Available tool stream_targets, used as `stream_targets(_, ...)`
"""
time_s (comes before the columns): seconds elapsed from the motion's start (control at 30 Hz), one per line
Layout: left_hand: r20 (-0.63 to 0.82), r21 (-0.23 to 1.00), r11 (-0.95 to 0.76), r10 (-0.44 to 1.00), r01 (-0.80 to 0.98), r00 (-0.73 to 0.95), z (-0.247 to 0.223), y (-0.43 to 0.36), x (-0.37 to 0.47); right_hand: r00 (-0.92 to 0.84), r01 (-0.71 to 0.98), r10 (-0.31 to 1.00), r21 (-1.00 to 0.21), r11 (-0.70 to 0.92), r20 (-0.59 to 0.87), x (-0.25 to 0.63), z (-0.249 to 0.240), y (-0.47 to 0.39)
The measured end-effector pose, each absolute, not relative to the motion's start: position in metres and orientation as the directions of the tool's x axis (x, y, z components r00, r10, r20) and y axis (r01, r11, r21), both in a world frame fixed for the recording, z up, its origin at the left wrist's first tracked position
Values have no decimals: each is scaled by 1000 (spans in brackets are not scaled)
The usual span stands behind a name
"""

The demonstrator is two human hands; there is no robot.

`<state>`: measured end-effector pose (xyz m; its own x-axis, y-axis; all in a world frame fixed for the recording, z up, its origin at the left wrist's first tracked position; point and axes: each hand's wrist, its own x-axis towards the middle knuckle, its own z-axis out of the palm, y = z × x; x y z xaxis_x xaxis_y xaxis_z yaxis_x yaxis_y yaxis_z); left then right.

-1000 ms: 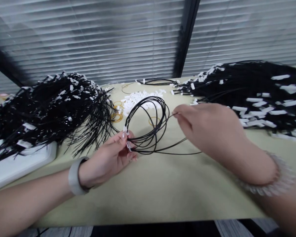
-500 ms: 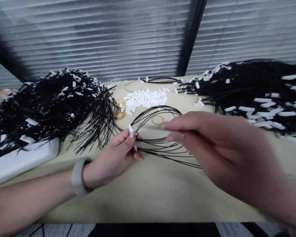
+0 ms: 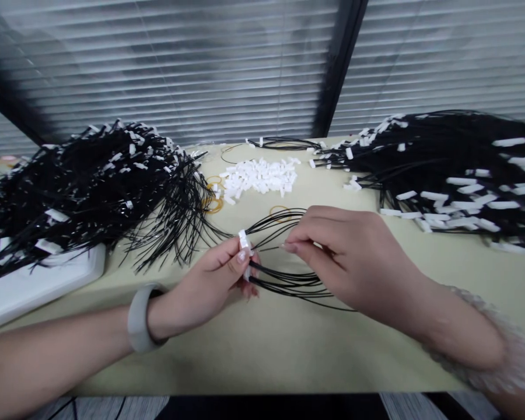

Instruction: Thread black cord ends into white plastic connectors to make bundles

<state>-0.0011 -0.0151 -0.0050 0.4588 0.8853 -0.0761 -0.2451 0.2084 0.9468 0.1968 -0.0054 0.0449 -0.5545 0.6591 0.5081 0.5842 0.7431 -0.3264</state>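
Between thumb and fingers, my left hand (image 3: 219,271) grips a white connector (image 3: 244,239) with black wires (image 3: 284,281) running out of it to the right. Part of the connector is hidden behind the thumb. Close by on the right, my right hand (image 3: 345,251) pinches the end of one thin black wire (image 3: 269,249), whose tip points at the connector. The other wires bow above and below this one, and some pass behind my right hand. A yellow rubber band (image 3: 280,211) lies on the table just beyond the wires.
A tangled heap of black wires (image 3: 87,192) with white ends covers the left, partly over a white case (image 3: 70,280). Loose white connectors (image 3: 262,177) are piled at the middle back, beside rubber bands (image 3: 212,204). More wired connectors (image 3: 455,169) fill the right. Blinds (image 3: 227,70) stand behind the table (image 3: 262,350).
My right hand has moved left and slightly down, bringing a wire end near the connector. My left hand has shifted a little right and down, still gripping the connector.
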Motion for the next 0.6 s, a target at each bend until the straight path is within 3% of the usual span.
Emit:
stream_targets(0.27, -107, 946, 232, 883, -226, 457, -3, -15, 0, -549, 591, 653, -310, 745, 522, 196, 42, -4)
stream_targets(0.5, -89, 963, 194, 884, -187, 459, -7, -15, -3, -660, 508, 531, -204, 837, 532, 198, 42, -2)
stream_targets(0.6, -69, 977, 158, 874, -146, 481, -11, -14, -5, -640, 561, 555, -169, 810, 532, 197, 39, -2)
